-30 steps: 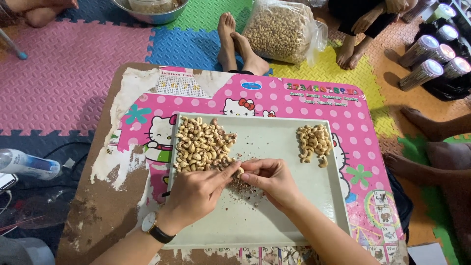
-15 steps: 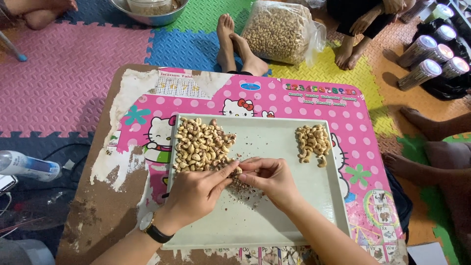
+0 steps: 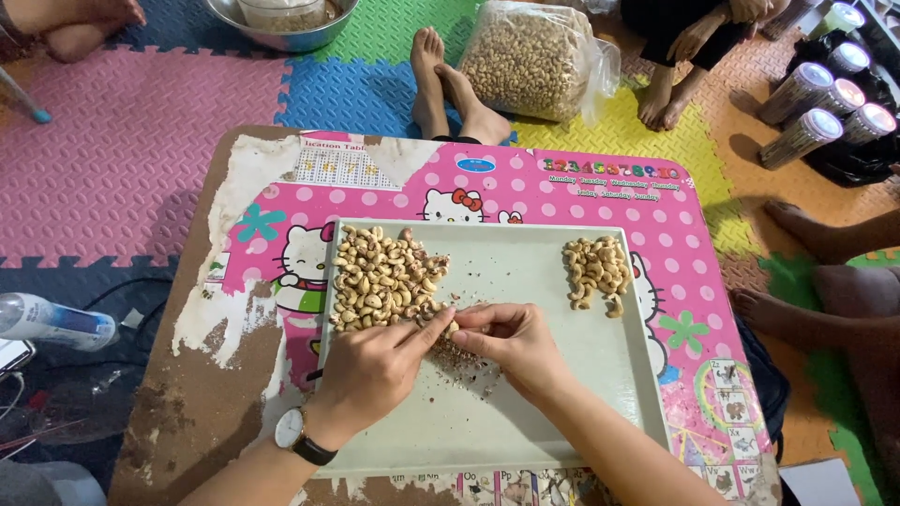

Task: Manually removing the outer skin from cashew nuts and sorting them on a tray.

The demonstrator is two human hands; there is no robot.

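A pale square tray [image 3: 548, 412] lies on a low pink cartoon-print table [image 3: 600, 192]. A large heap of unpeeled cashew nuts [image 3: 380, 276] fills the tray's far left corner. A smaller pile of peeled cashews [image 3: 595, 270] sits at its far right. My left hand [image 3: 370, 370], with a wristwatch, and my right hand [image 3: 516, 347] meet at the tray's middle. Both pinch one cashew nut [image 3: 451, 328] between their fingertips. Brown skin flakes [image 3: 459, 361] lie scattered under the hands.
Other people's bare feet [image 3: 450, 84] rest on the coloured foam floor mat beyond the table. A clear bag of cashews [image 3: 534, 61] and a metal bowl [image 3: 281, 19] stand at the back. Lidded jars [image 3: 825, 94] lie at the far right, a bottle [image 3: 52, 319] at the left.
The hands stay together at the tray's middle, fingers shifting slightly on the nut. The view has drifted a little.
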